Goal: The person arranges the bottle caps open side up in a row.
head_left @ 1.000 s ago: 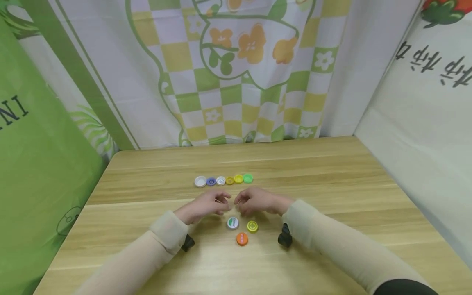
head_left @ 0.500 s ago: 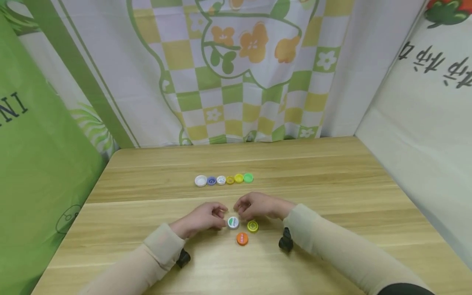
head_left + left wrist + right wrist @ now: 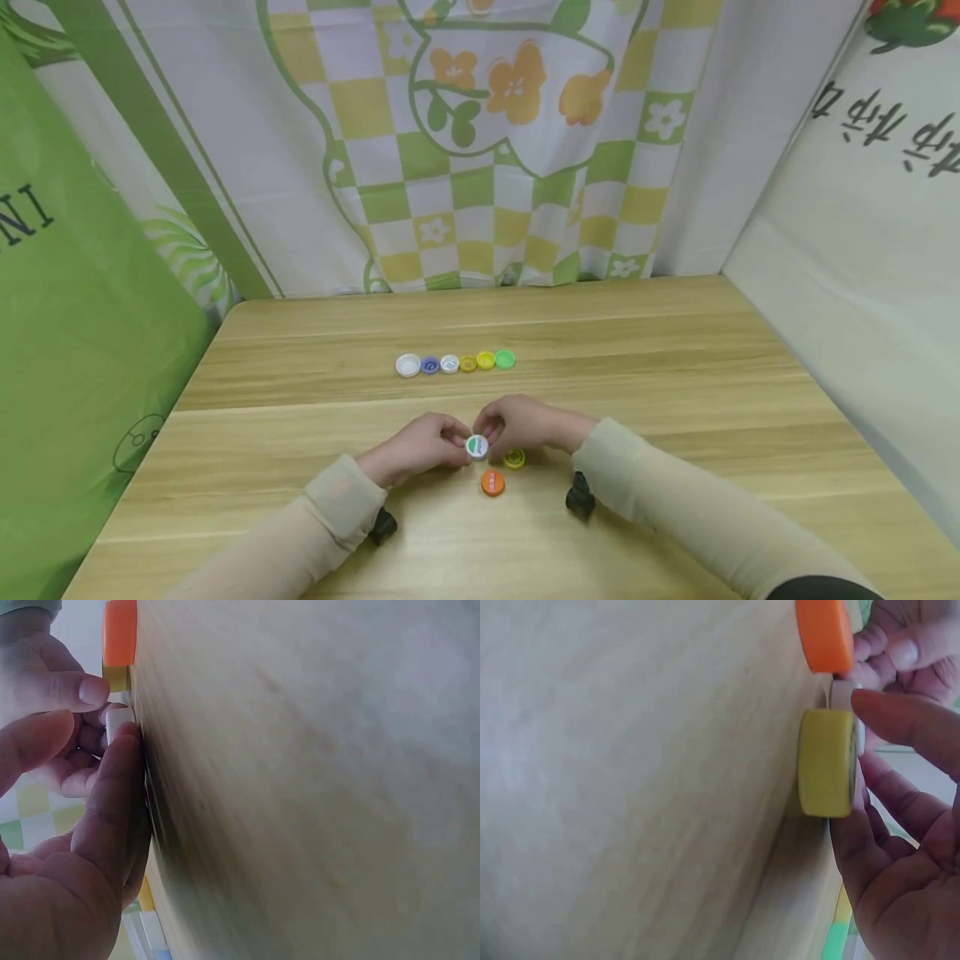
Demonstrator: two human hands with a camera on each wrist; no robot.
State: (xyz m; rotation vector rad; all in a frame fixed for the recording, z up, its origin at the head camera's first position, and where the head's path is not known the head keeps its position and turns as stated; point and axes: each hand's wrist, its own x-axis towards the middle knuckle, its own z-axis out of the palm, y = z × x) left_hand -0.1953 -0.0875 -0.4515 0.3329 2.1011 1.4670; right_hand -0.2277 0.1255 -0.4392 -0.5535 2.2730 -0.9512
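A white bottle cap [image 3: 477, 447] with a green print lies face up between both hands, close over the table. My left hand [image 3: 420, 446] holds its left side with the fingertips; in the left wrist view a fingertip is right at the white rim while the thumb stands higher. From the other side, my right hand [image 3: 521, 422] curls thumb and fingers about the same cap. Beside the right fingers sits a yellow bottle cap [image 3: 514, 457], partly covering the white one in the right wrist view. An orange bottle cap [image 3: 492, 482] lies just nearer the body.
Farther back, several caps stand side by side in a row: a large white cap [image 3: 408, 365] at the left end, a green cap [image 3: 505, 359] at the right. The wooden table [image 3: 660, 358] meets a patterned curtain [image 3: 480, 208] behind.
My left hand first drew back toward the body, then came in to the white cap. The right hand lowered slightly and closed in. The white cap has shifted slightly away from the body.
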